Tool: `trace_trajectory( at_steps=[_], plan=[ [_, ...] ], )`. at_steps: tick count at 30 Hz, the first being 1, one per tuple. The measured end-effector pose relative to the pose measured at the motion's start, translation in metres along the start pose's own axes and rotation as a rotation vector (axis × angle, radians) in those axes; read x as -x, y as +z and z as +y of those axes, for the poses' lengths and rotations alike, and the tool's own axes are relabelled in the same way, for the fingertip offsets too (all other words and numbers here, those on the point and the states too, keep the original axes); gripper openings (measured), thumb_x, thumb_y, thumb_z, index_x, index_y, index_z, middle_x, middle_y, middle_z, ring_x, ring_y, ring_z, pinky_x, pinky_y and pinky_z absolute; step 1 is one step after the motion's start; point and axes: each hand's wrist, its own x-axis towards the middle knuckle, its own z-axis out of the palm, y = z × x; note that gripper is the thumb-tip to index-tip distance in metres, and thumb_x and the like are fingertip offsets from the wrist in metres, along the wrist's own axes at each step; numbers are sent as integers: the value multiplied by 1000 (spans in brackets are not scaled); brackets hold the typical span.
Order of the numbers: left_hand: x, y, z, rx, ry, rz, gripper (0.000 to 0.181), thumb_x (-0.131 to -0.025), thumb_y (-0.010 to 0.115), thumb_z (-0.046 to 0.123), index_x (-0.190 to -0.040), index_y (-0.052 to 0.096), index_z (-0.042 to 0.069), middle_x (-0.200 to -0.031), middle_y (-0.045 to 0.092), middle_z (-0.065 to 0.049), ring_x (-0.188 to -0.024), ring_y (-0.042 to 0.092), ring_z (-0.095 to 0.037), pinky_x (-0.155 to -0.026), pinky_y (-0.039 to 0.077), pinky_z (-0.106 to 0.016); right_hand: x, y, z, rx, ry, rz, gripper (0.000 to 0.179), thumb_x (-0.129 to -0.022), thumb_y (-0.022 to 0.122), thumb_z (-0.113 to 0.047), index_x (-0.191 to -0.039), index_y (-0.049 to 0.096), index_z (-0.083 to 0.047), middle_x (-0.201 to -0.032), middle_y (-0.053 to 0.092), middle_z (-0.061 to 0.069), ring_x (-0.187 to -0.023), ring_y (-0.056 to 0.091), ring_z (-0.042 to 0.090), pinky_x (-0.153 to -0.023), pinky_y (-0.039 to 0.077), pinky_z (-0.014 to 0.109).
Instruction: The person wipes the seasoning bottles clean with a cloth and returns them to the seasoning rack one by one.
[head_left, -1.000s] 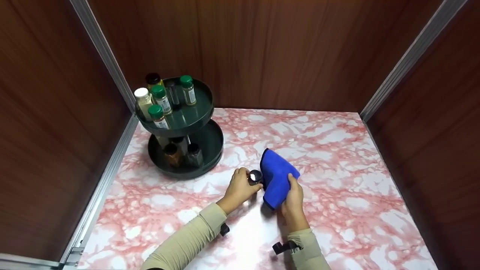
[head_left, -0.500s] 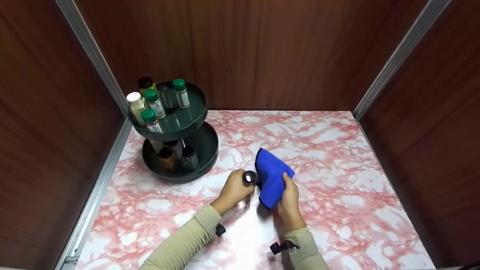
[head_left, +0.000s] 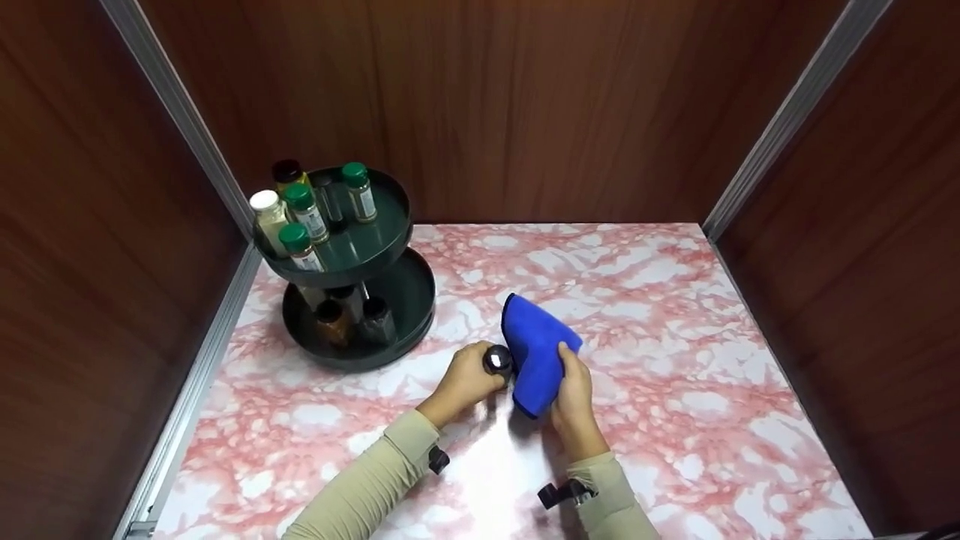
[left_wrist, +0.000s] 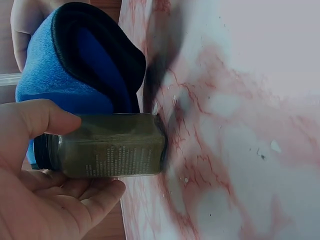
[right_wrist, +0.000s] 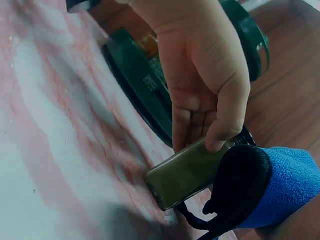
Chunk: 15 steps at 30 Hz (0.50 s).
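My left hand (head_left: 466, 377) grips a spice jar (left_wrist: 112, 146) between thumb and fingers. The jar is clear and square-sided, with olive-green contents, a black cap and printed text on one side. It stands roughly upright; whether its base touches the table I cannot tell. A folded blue cloth (head_left: 541, 352) with black edging is held in my right hand (head_left: 576, 390), the thumb lying over its near face. In the left wrist view the cloth's folded edge sits right against the jar, or just behind it. Most of the right hand's fingers are hidden under the cloth.
A dark green two-tier round rack (head_left: 375, 259) stands at the left. Green-capped and other jars fill part of its upper tier; several dark-capped jars (head_left: 377, 322) are on the lower one. The pink-and-white marbled table (head_left: 675, 360) is enclosed by brown wood-look panels (head_left: 465, 112).
The head view has shifted slightly, so rack, hands and cloth appear a little further left. Both hands keep their holds, with the cloth staying beside the jar.
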Motion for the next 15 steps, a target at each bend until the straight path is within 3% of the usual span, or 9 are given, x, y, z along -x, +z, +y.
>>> trace_trajectory(
  at_steps=[8,15],
  plan=[
    [-4,-3,-2,-33,-3,-16,42,-68,78,13,-108,71,6,-97,73,-2,-90,64,-17,-85,53,-35,1,7,-2,35,-20,-71,48,-107,48,-30,-136,53,8,-110,74,7,-100,71,18,-91,57,32],
    [-5,-5,-1,-52,39,-13,33,-68,79,16,-100,72,9,-90,74,-5,-81,65,-17,-77,54,-35,5,12,11,131,-25,-111,50,-106,51,-33,-131,58,10,-107,76,10,-97,73,20,-89,58,34]
  ],
)
